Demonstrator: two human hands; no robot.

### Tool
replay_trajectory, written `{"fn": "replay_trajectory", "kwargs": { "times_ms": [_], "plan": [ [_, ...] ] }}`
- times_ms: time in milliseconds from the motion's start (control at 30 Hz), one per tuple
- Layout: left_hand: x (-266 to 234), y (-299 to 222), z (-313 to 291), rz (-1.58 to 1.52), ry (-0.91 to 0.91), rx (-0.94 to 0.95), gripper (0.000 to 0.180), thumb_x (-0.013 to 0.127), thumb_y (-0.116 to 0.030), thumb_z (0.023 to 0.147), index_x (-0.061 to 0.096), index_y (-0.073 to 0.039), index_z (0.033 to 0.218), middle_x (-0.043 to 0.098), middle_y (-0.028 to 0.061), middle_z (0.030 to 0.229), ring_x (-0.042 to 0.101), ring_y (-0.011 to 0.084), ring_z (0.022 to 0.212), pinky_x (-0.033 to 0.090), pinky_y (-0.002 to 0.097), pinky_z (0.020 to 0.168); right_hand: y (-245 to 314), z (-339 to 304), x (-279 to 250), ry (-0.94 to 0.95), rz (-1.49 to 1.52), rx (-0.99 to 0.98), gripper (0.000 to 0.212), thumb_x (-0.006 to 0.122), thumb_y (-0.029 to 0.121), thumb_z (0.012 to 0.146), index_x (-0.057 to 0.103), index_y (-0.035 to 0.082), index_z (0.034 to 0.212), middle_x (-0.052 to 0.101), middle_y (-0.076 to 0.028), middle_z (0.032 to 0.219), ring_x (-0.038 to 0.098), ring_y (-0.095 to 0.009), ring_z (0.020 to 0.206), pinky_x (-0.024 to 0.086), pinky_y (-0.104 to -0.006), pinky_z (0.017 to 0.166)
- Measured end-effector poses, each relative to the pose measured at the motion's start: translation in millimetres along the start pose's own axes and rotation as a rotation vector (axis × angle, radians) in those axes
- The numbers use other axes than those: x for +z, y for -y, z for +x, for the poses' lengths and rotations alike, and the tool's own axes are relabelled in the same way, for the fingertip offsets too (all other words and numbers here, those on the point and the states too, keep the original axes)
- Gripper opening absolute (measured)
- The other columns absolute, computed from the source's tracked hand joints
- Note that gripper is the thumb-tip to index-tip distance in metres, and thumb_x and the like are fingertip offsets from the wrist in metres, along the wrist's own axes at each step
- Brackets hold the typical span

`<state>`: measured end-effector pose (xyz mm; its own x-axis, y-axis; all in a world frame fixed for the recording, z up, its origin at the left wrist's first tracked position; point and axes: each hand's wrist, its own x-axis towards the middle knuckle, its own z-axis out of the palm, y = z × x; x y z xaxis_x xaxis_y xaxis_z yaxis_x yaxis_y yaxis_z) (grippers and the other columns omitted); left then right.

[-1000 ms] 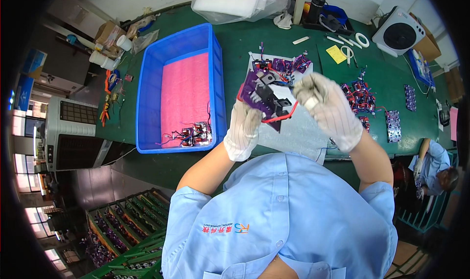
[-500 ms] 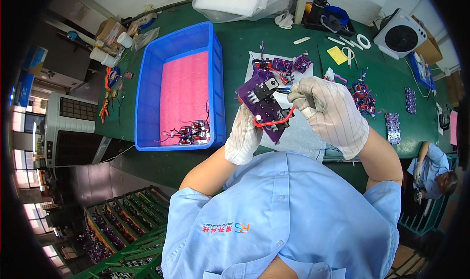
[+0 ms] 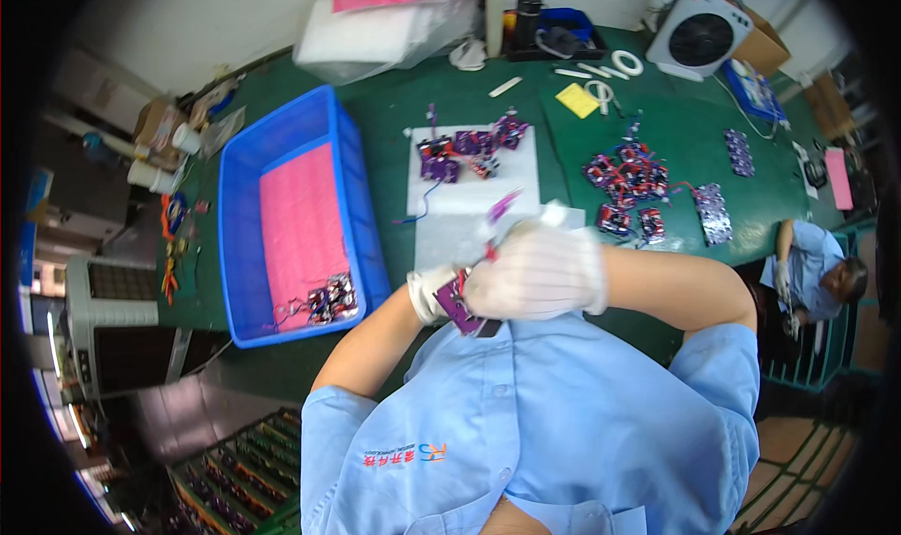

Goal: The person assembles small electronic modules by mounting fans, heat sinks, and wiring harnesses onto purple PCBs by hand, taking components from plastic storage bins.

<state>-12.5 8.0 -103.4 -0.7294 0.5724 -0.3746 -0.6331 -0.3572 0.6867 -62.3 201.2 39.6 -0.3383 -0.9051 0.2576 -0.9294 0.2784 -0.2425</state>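
Observation:
Close to my chest, my left hand (image 3: 427,294) in a white glove grips a purple circuit board (image 3: 456,305) by its side. Across the board's top lies my right hand (image 3: 540,270), gloved and blurred by motion, its fingers hard to make out. It hides much of the board. A blurred pink-and-white wire end (image 3: 503,206) sticks up beyond my hands. Past them, several small purple boards with wires (image 3: 439,164) rest on a white sheet (image 3: 521,178). A grey-white mat (image 3: 441,239) lies nearer me, partly under my hands.
On the left stands a blue bin (image 3: 361,225), pink-lined, with wired boards (image 3: 330,300) in its near corner. A heap of wired boards (image 3: 629,174) lies on the right, before more board panels (image 3: 713,214). A fan (image 3: 699,36) stands far right. Another person (image 3: 809,272) works at right.
The board has come down toward my chest and is tilted differently. My right hand has swung left over it, from beside its red wire. The whole view has shifted.

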Motion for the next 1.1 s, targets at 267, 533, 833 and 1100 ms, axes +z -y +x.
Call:
{"fn": "replay_trajectory", "kwargs": {
  "times_ms": [267, 533, 833, 1100],
  "plan": [
    [-81.3, 51.8, 51.1, -0.231, 0.187, -0.269, 0.048, 0.035, -0.044, 0.092, 0.048, -0.006, 0.119, 0.058, 0.0144, 0.106, 0.057, 0.0291, 0.089, 0.048, 0.0404, 0.073, -42.1, -20.5, 93.5, -0.061, 0.042, 0.176, 0.018, 0.053, 0.014, 0.069, 0.055, 0.007, 0.086, 0.059, -0.012, 0.072, 0.059, -0.029, 0.065, 0.047, -0.0394, 0.053],
    [-11.4, -4.4, 40.7, -0.638, 0.105, -0.038, 0.046, 0.041, -0.033, 0.090, 0.039, -0.010, 0.131, 0.044, 0.0138, 0.131, 0.040, 0.0311, 0.122, 0.030, 0.0513, 0.102, -45.6, -36.1, 130.4, -0.534, 0.317, 0.459, 0.026, 0.047, 0.009, 0.076, 0.053, 0.007, 0.101, 0.062, -0.016, 0.083, 0.061, -0.033, 0.072, 0.048, -0.0426, 0.062],
    [31.8, 15.4, 52.1, -0.041, -0.274, 0.218, 0.065, 0.052, -0.013, 0.086, 0.014, -0.014, 0.138, 0.042, 0.0120, 0.123, 0.052, 0.0262, 0.104, 0.047, 0.0410, 0.084, -43.3, -13.2, 95.9, -0.166, 0.145, 0.667, 0.021, 0.050, 0.012, 0.076, 0.052, 0.003, 0.095, 0.060, -0.015, 0.067, 0.061, -0.032, 0.060, 0.047, -0.0427, 0.054],
    [11.4, 24.7, 64.2, 0.216, -0.558, 0.145, 0.056, 0.033, -0.039, 0.096, 0.015, -0.008, 0.139, 0.056, 0.0114, 0.105, 0.061, 0.0215, 0.089, 0.050, 0.0282, 0.075, -43.0, -3.6, 105.0, -0.121, 0.011, 0.629, 0.049, 0.057, 0.011, 0.071, 0.046, 0.009, 0.119, 0.058, -0.016, 0.085, 0.059, -0.032, 0.062, 0.048, -0.0413, 0.052]
  ]
}}
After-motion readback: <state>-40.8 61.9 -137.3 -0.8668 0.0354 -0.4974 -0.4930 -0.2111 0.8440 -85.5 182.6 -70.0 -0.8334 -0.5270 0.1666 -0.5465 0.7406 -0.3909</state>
